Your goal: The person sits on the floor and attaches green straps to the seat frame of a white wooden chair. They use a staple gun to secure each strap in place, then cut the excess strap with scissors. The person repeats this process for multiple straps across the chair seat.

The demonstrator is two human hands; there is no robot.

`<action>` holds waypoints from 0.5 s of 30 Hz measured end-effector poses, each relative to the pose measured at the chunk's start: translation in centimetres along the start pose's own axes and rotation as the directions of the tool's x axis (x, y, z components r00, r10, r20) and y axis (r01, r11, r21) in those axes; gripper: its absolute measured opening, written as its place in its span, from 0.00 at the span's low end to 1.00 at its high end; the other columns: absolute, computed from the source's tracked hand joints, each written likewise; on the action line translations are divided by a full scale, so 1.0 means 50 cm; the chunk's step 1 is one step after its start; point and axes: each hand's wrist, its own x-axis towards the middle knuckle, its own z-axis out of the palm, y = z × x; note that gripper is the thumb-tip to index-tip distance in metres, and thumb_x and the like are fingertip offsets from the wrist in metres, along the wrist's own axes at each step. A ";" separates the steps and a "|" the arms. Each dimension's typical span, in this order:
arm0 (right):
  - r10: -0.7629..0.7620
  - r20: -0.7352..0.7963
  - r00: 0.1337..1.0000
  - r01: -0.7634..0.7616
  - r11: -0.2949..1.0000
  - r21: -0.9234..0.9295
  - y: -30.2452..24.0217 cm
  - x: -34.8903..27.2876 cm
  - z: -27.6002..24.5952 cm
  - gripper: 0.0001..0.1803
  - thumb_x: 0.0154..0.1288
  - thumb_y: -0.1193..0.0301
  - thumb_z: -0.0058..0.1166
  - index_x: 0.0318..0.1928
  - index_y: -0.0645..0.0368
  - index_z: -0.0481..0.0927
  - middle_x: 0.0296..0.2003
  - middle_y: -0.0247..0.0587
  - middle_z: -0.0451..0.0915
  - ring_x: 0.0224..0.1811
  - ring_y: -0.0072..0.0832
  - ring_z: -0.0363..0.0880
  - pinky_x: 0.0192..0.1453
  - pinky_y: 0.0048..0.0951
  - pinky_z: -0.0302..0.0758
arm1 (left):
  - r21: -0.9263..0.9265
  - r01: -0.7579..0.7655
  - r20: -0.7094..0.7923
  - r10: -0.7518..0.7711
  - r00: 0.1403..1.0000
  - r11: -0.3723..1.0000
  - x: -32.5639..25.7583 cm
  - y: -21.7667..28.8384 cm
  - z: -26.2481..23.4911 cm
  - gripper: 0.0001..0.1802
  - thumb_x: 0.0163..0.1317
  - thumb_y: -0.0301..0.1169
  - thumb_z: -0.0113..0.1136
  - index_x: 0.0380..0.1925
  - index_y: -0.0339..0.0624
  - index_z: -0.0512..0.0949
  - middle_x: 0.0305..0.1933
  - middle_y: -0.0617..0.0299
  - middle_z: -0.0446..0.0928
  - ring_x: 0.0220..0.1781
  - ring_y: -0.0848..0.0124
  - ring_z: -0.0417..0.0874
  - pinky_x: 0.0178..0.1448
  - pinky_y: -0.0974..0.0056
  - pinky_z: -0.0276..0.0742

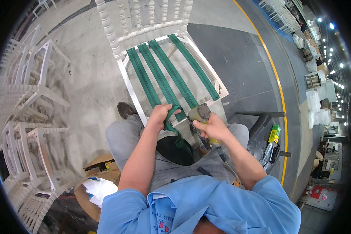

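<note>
A white chair frame (130, 83) with turned spindles stands in front of my knees, its seat opening facing me. Green webbing straps (143, 76) run from the back rail toward the front rail. A single strap (195, 68) lies apart from the others on the right. My left hand (159, 116) is closed around the loose end of green webbing (170, 121) at the front rail, and its tail hangs down between my legs. In my right hand (215, 128) is a worn staple gun (200, 113), its head over the front rail beside a strap.
White chair frames (45, 91) are stacked along the left. An opened cardboard box (84, 201) sits by my left leg. At my right, a black surface (259, 130) carries a yellow-green box (274, 133) and dark tools. A yellow floor line (276, 76) runs beyond it.
</note>
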 end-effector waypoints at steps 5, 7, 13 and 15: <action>0.012 0.003 1.000 -0.012 0.999 -0.042 -0.015 0.019 0.021 0.18 0.72 0.62 0.65 0.49 0.65 0.80 0.31 0.33 0.82 0.22 0.20 0.77 0.24 0.26 0.74 | -0.031 -0.010 -0.029 0.009 1.000 0.999 -0.005 0.006 -0.005 0.17 0.75 0.29 0.48 0.50 0.25 0.80 0.46 0.45 0.88 0.49 0.60 0.90 0.45 0.57 0.85; 0.020 -0.001 1.000 -0.020 0.998 -0.061 -0.018 0.023 0.029 0.22 0.70 0.60 0.67 0.54 0.63 0.80 0.32 0.35 0.83 0.22 0.21 0.79 0.25 0.27 0.77 | -0.077 -0.026 -0.035 0.023 0.999 0.997 -0.004 0.005 -0.008 0.17 0.74 0.28 0.49 0.50 0.24 0.79 0.46 0.46 0.88 0.50 0.60 0.90 0.48 0.57 0.85; 0.035 -0.011 0.999 -0.035 0.995 -0.095 -0.042 0.012 0.045 0.24 0.68 0.62 0.68 0.58 0.61 0.79 0.34 0.36 0.84 0.21 0.21 0.78 0.26 0.28 0.78 | -0.072 -0.006 -0.012 0.005 1.000 0.997 0.003 0.002 -0.016 0.18 0.74 0.32 0.48 0.50 0.29 0.80 0.45 0.52 0.89 0.35 0.67 0.82 0.37 0.60 0.75; 0.036 0.006 0.999 -0.035 0.996 -0.087 -0.045 0.013 0.052 0.24 0.68 0.63 0.68 0.58 0.62 0.78 0.34 0.37 0.84 0.21 0.21 0.78 0.26 0.28 0.78 | -0.050 -0.015 0.001 0.015 1.000 0.999 0.011 -0.004 -0.023 0.18 0.74 0.35 0.48 0.51 0.32 0.80 0.45 0.55 0.90 0.28 0.71 0.78 0.29 0.62 0.70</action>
